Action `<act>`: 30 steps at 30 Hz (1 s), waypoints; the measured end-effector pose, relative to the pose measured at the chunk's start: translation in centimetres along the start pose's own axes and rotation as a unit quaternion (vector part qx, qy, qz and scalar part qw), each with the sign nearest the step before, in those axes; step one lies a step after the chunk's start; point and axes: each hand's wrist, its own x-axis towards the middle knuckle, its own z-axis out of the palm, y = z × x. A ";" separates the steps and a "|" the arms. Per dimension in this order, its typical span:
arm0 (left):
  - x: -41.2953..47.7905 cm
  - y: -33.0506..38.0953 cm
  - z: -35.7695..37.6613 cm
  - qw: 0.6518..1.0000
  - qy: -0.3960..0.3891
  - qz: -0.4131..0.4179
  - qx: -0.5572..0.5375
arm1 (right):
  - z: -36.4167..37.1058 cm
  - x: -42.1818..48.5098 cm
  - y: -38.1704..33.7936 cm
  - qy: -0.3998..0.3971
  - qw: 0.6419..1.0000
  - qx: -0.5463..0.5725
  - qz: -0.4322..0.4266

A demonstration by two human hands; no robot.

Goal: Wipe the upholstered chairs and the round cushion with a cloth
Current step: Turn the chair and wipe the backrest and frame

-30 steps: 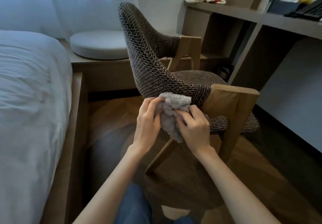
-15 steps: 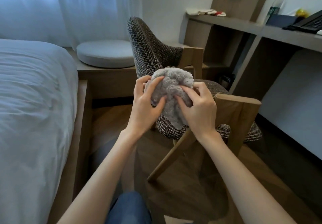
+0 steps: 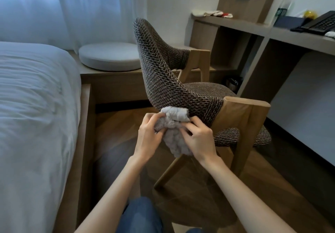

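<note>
Grey, nubbly terry cloth (image 3: 175, 123) sits bunched between the left hand (image 3: 147, 138) and the right hand (image 3: 199, 140), lower than half a second ago. It has dropped from in front of the chair (image 3: 163, 73) back to the bottom edge of the backrest, just beside the near wooden arm post (image 3: 244, 116). Both hands hold it, the left gripping with curled fingers and the right pinching, and a tail hangs below them. The chair is a curved shell in coarse brown-and-cream herringbone weave on a pale squared frame. Behind it a round, flat, smooth grey cushion (image 3: 108, 56) lies on a low wooden ledge (image 3: 108, 72) by sheer curtains (image 3: 72, 6). A rumpled white bed (image 3: 32, 105) fills the left. A wooden desk (image 3: 299, 36) with a black telephone (image 3: 320, 23) runs along the right.
</note>
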 end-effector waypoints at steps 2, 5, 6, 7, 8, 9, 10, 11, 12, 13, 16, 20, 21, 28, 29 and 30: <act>0.9 1.1 -1.3 0.998 0.041 0.036 -0.012 | -0.7 1.3 -1.1 0.035 0.999 0.008 -0.039; 4.2 3.2 -3.2 0.990 0.116 0.067 -0.044 | -1.8 5.5 -2.6 0.084 0.995 0.021 -0.048; 5.4 3.8 -3.6 0.989 0.125 0.060 -0.053 | -2.0 6.8 -3.1 0.074 0.997 0.021 -0.030; 6.3 4.3 -3.7 0.989 0.126 0.054 -0.057 | -2.1 7.9 -3.4 0.059 0.998 0.012 -0.014; 6.9 4.5 -3.7 0.990 0.122 0.049 -0.057 | -2.0 8.4 -3.5 0.046 0.999 -0.004 -0.010; 7.1 4.4 -3.5 0.990 0.119 0.047 -0.057 | -1.7 8.5 -3.5 0.039 0.999 -0.021 -0.014; 7.0 4.1 -3.2 0.990 0.121 0.046 -0.059 | -1.5 8.4 -3.4 0.036 0.998 -0.034 -0.024; 6.7 3.7 -2.9 0.989 0.127 0.045 -0.062 | -1.2 8.0 -3.1 0.037 0.998 -0.041 -0.038; 6.3 3.2 -2.5 0.988 0.135 0.038 -0.067 | -0.9 7.6 -2.9 0.039 0.997 -0.046 -0.052; 5.9 2.6 -2.0 0.987 0.139 0.023 -0.071 | -0.5 7.0 -2.7 0.035 0.996 -0.053 -0.063; 3.5 0.4 -0.7 0.991 0.103 -0.055 -0.062 | 0.9 4.4 -2.1 -0.048 0.993 -0.085 -0.061; 0.1 -1.2 -0.6 0.991 0.023 -0.120 -0.061 | 0.7 2.4 -2.1 -0.162 0.984 -0.071 -0.013; -0.1 -0.8 -1.0 0.991 0.038 -0.113 -0.068 | 0.2 2.5 -2.4 -0.145 0.987 -0.057 -0.028; 6.9 4.4 -5.1 0.981 0.176 0.022 -0.079 | -2.1 9.5 -5.1 -0.006 1.000 -0.007 -0.029; 7.7 4.6 -5.1 0.984 0.165 0.011 -0.069 | -2.0 10.0 -5.1 -0.017 1.000 -0.022 -0.013; 8.2 4.6 -4.8 0.986 0.154 0.002 -0.066 | -1.7 10.1 -5.0 -0.025 0.999 -0.043 -0.010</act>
